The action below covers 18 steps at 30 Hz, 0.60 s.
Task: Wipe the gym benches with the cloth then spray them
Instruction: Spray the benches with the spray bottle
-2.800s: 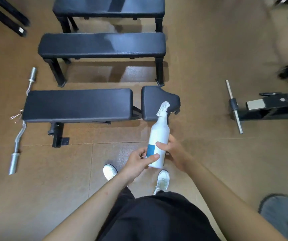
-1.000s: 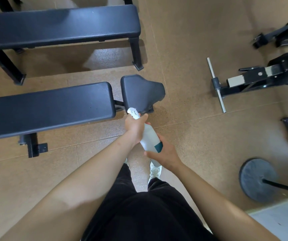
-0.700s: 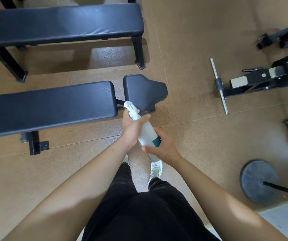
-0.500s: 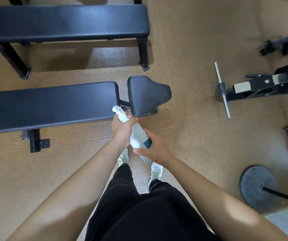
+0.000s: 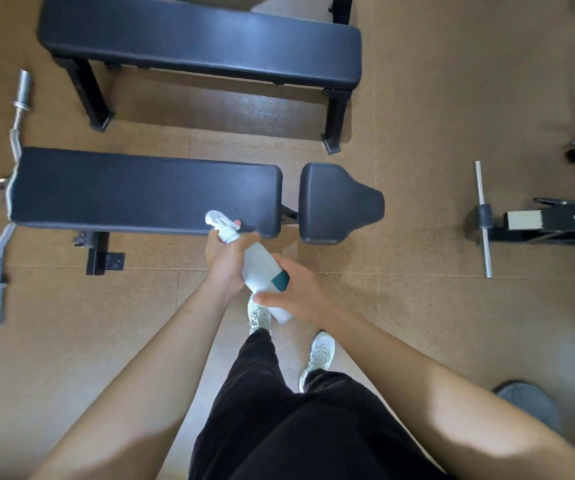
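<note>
A white spray bottle [image 5: 258, 265] with a teal label points its nozzle at the near edge of the long black bench pad [image 5: 133, 192]. My left hand [image 5: 223, 261] grips the bottle's neck below the trigger head. My right hand [image 5: 296, 289] holds the bottle's lower body from the right. The bench's separate black seat pad [image 5: 338, 202] lies to the right of the long pad. A second flat black bench [image 5: 203, 39] stands behind. No cloth is in view.
A curl bar [image 5: 2, 244] lies on the brown floor at the left end of the near bench. A black machine base with a steel pin [image 5: 483, 220] sits at the right. A grey weight plate [image 5: 528, 403] is at lower right. My white shoes [image 5: 320, 355] are below the bottle.
The bottle and both hands have moved left along the near bench, from the seat pad to the long pad's right end. The view has shifted left, showing the curl bar.
</note>
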### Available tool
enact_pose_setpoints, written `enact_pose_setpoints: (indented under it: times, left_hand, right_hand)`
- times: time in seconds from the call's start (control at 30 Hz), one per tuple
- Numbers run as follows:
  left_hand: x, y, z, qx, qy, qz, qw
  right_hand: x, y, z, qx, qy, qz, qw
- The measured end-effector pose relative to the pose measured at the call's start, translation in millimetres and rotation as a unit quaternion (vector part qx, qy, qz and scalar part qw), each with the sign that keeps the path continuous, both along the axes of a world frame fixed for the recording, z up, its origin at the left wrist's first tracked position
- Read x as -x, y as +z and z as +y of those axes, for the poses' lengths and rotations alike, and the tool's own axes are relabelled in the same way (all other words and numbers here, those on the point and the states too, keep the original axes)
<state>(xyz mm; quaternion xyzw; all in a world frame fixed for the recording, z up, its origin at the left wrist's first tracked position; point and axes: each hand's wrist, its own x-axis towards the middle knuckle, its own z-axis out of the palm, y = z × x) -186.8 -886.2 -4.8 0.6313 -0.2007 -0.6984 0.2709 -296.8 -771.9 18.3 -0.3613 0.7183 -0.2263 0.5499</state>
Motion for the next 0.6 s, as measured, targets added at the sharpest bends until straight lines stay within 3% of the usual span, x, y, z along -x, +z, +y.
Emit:
enact_pose_setpoints:
  times: [0.27, 0.43, 0.6]
  left_hand:
    - [-70, 3, -27, -0.003, 0.098, -0.059, 0.993]
    - [-114, 4, -36, 0.026, 0.093, -0.028, 0.995]
    - [-134, 5, -41, 0.007, 0.136, -0.052, 0.989]
  right_hand:
    - [-49, -2, -54, -0.004, 0.115, 0.006, 0.993]
    - [-83, -7, -75, -0.017, 0.150, 0.012, 0.988]
    - [-97, -3, -91, -0.003, 0.194, 0.016, 0.981]
